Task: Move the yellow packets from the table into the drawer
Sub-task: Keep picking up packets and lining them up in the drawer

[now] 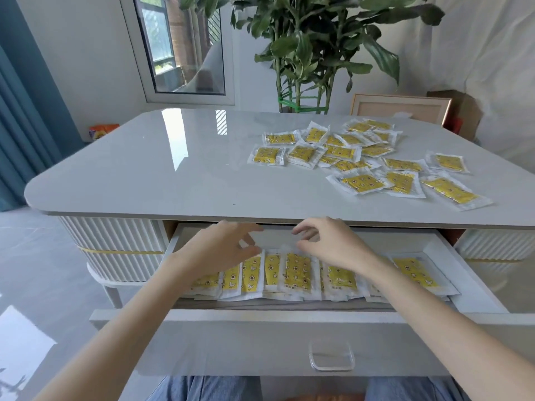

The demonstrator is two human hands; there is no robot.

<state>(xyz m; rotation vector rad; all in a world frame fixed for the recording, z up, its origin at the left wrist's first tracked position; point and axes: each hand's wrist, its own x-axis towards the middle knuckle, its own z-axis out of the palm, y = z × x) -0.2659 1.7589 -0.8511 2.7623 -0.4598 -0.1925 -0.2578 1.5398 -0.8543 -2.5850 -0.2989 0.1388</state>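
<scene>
Several yellow packets (362, 157) in clear wrappers lie scattered over the right half of the grey table (173, 169). Below the tabletop the white drawer (260, 337) is pulled out, and a row of yellow packets (298, 273) stands packed along its front. My left hand (220, 250) and my right hand (330, 244) both hover inside the drawer just above that row. Their fingers are loosely bent near the packets' top edges. Neither hand clearly grips a packet.
A clear handle (331, 355) sits on the drawer front. Behind the table stand a large leafy plant (312, 47), a wooden frame (401, 107) and a window (185, 47). A blue curtain (23, 111) hangs at the left. The back part of the drawer shows bare white bottom.
</scene>
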